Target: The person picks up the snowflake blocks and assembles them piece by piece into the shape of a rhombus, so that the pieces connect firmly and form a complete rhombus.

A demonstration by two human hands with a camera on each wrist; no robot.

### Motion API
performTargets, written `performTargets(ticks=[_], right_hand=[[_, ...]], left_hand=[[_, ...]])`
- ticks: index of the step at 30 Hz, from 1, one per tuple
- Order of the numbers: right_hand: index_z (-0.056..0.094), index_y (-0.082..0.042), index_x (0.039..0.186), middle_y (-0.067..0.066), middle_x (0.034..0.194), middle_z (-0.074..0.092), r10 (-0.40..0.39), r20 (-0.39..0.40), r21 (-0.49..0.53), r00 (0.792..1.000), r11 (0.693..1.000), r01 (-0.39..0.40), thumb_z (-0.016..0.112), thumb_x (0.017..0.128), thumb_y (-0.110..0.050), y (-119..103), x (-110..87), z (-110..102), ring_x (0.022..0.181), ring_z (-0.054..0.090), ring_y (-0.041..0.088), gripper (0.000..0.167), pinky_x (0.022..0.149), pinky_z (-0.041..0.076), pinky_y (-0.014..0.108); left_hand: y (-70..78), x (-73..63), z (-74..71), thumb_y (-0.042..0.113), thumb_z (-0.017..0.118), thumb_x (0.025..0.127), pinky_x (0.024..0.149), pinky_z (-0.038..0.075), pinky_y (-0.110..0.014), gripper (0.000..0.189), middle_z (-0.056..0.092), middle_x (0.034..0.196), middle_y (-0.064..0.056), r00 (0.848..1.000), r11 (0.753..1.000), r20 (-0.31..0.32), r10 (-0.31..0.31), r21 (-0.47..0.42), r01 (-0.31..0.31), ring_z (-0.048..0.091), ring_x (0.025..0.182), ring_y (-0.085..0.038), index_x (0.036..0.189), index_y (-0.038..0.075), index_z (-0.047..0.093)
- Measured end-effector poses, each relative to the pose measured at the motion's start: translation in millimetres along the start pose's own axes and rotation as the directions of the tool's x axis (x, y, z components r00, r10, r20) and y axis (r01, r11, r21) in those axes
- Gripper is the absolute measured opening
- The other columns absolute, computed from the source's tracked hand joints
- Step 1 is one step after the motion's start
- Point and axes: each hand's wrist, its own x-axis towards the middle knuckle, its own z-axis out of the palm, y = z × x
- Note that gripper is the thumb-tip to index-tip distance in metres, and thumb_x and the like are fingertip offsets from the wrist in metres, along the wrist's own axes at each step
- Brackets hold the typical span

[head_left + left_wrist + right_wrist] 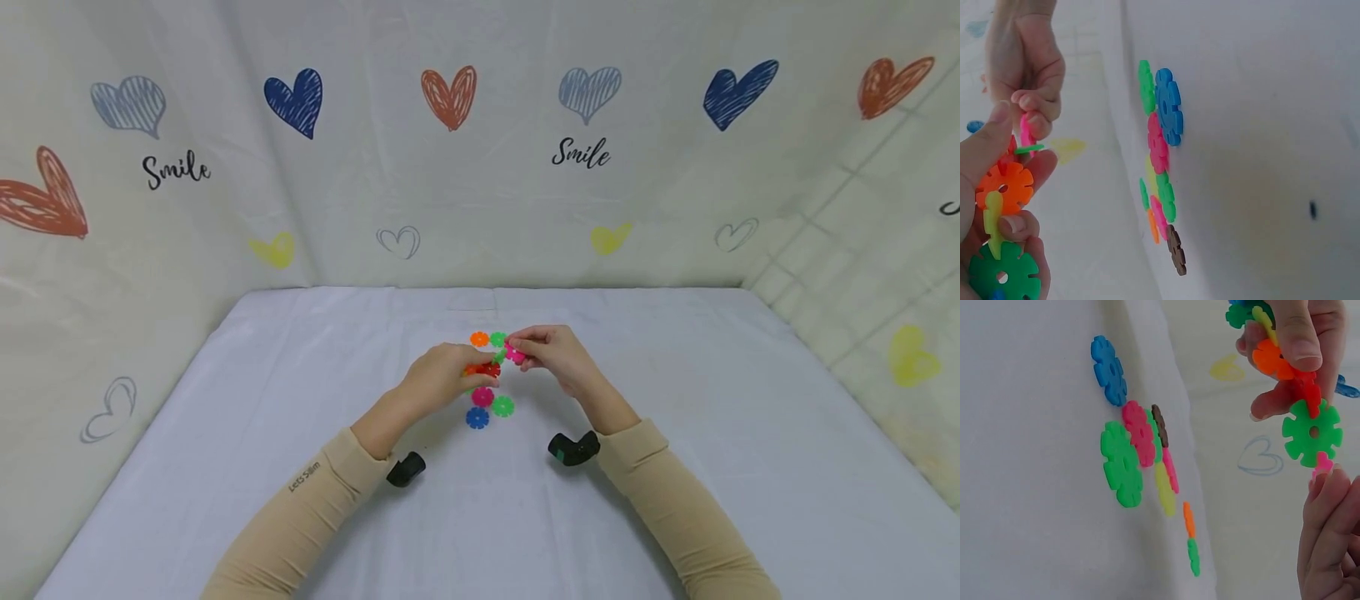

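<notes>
My left hand (438, 377) grips a chain of slotted plastic flower discs. Along it are a dark green disc (1004, 275), a yellow disc (994, 225), an orange disc (1011, 187), a red disc (1314, 394) and a light green disc (1300, 440) at the end. Between the thumb and fingers of my right hand (558, 357) is a pink disc (514, 353), its edge meeting the light green disc. How deep their slots interlock, I cannot tell. Fingers hide part of the chain and most of the pink disc.
Loose discs lie on the white tabletop (480, 517): a blue one (477, 417), a dark pink one (482, 397), a green one (503, 407), an orange one (479, 339) and several more. Black wrist devices (573, 448) sit at both cuffs. A printed cloth backdrop (495, 183) stands behind.
</notes>
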Motion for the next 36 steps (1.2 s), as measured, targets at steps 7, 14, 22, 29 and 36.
performTargets(ticks=[7, 14, 22, 29, 36], right_hand=[[0.065, 0.014, 0.121, 0.003, 0.090, 0.071, 0.023, 0.041, -0.015, 0.999, 1.000, -0.022, 0.063, 0.102, -0.009, 0, -2.1, -3, 0.064, 0.061, 0.011, 0.030, 0.071, 0.055, 0.018], [0.066, 0.014, 0.121, 0.004, 0.091, 0.072, 0.004, 0.053, -0.046, 0.999, 0.999, -0.002, 0.063, 0.102, -0.009, -1, -1.7, -4, 0.063, 0.061, 0.010, 0.029, 0.071, 0.055, 0.019], [0.066, 0.014, 0.120, 0.003, 0.087, 0.071, 0.007, 0.050, -0.059, 0.999, 0.998, -0.004, 0.064, 0.102, -0.008, -7, -3.4, -4, 0.060, 0.062, 0.010, 0.029, 0.074, 0.056, 0.020], [0.067, 0.012, 0.121, 0.005, 0.093, 0.073, 0.036, 0.053, -0.072, 0.998, 0.997, -0.032, 0.064, 0.102, -0.010, -5, -3.7, -1, 0.061, 0.063, 0.010, 0.030, 0.075, 0.056, 0.021], [0.065, 0.009, 0.127, 0.004, 0.084, 0.067, 0.029, 0.081, -0.096, 0.996, 0.995, -0.022, 0.062, 0.104, -0.017, 3, 0.6, -2, 0.065, 0.063, 0.012, 0.035, 0.073, 0.056, 0.020]], left_hand=[[-2.0, -2.1, 3.3, 0.023, 0.079, 0.092, 0.084, 0.056, -0.030, 0.047, 0.075, 0.112, -0.003, 0.999, 0.999, 0.027, 0.034, 0.003, -0.035, 0.068, 0.103, -0.019, 0.135, 0.008, 0.068], [-3.0, -2.9, 3.2, 0.022, 0.079, 0.092, 0.080, 0.055, -0.027, 0.047, 0.075, 0.110, -0.003, 0.999, 0.999, 0.019, 0.048, -0.014, -0.047, 0.068, 0.099, -0.017, 0.135, 0.007, 0.068], [-0.9, -2.8, 1.2, 0.024, 0.079, 0.091, 0.076, 0.054, -0.024, 0.048, 0.075, 0.109, -0.003, 0.998, 0.998, 0.018, 0.055, -0.019, -0.054, 0.068, 0.097, -0.018, 0.135, 0.007, 0.067], [-2.6, -2.9, 3.3, 0.023, 0.079, 0.092, 0.084, 0.056, -0.029, 0.048, 0.075, 0.110, -0.003, 0.999, 0.999, 0.038, 0.034, -0.027, -0.033, 0.068, 0.102, -0.019, 0.135, 0.006, 0.067], [-6.6, -3.5, 4.6, 0.024, 0.079, 0.092, 0.087, 0.057, -0.034, 0.047, 0.075, 0.113, -0.003, 0.999, 1.000, 0.036, -0.002, 0.010, 0.001, 0.068, 0.107, -0.021, 0.135, 0.008, 0.068]])
